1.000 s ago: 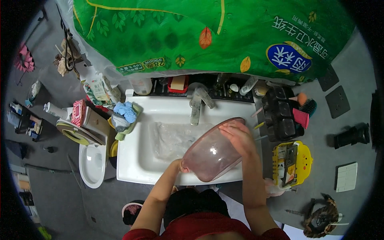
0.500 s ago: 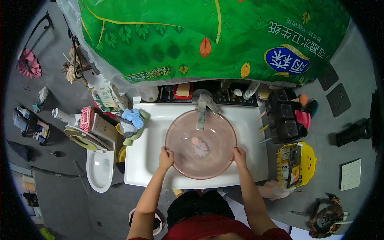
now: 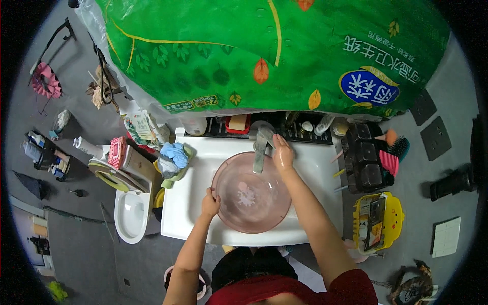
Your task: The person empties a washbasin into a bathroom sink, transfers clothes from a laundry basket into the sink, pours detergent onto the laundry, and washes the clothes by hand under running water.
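A translucent pinkish basin (image 3: 274, 213) sits in the white sink (image 3: 198, 152), with a white shape showing at its bottom. My left hand (image 3: 210, 203) is closed on the basin's left rim. Over the basin's far side reaches the faucet (image 3: 258, 160). My right hand (image 3: 283, 154), looking wet, is beside the faucet handle with its fingers stretched out against it. The handle is partly hidden behind those fingers. Whether water runs from the spout I cannot tell.
A big green plastic-wrapped pack (image 3: 203, 56) fills the far side. A black shelf behind the sink holds soap in a red dish (image 3: 237, 123). Cloths (image 3: 174, 156) lie at the left corner, near the toilet (image 3: 133, 216). Right are a brush holder (image 3: 362, 157) and yellow basket (image 3: 392, 218).
My right hand has let go of the basin's right rim and moved up to the faucet handle. The basin has shifted slightly nearer and left; my left hand stays on its rim.
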`<state>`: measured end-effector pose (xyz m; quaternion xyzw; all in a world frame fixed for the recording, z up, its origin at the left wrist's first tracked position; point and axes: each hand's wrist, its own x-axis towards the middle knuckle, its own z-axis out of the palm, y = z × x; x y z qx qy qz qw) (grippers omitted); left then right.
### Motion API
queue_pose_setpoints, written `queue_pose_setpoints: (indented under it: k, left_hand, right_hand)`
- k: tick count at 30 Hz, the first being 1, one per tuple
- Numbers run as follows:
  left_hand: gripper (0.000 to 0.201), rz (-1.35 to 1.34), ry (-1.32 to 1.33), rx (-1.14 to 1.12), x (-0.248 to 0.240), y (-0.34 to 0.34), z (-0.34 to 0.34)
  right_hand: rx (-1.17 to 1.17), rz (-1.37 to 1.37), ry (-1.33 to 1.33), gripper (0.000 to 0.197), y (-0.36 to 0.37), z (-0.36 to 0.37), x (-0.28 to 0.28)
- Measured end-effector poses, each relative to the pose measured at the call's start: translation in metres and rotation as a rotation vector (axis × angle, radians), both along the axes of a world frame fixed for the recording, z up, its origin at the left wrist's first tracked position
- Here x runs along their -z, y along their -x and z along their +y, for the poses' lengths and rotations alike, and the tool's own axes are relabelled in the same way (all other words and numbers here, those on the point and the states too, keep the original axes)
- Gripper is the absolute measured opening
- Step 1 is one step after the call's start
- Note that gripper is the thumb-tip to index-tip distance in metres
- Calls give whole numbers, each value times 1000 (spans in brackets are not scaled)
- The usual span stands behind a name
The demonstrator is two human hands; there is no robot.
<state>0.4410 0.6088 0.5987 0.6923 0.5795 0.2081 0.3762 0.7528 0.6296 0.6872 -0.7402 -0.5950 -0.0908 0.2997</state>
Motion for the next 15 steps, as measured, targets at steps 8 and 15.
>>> queue_pose_setpoints:
  k: [8, 15]
  left_hand:
    - [33, 2, 54, -29, 14, 12, 3]
    - [32, 39, 139, -14, 12, 1, 7]
  right_hand:
    - [-89, -6, -2, 47, 0, 19, -21]
    - [-63, 43, 22, 47, -4, 18, -27]
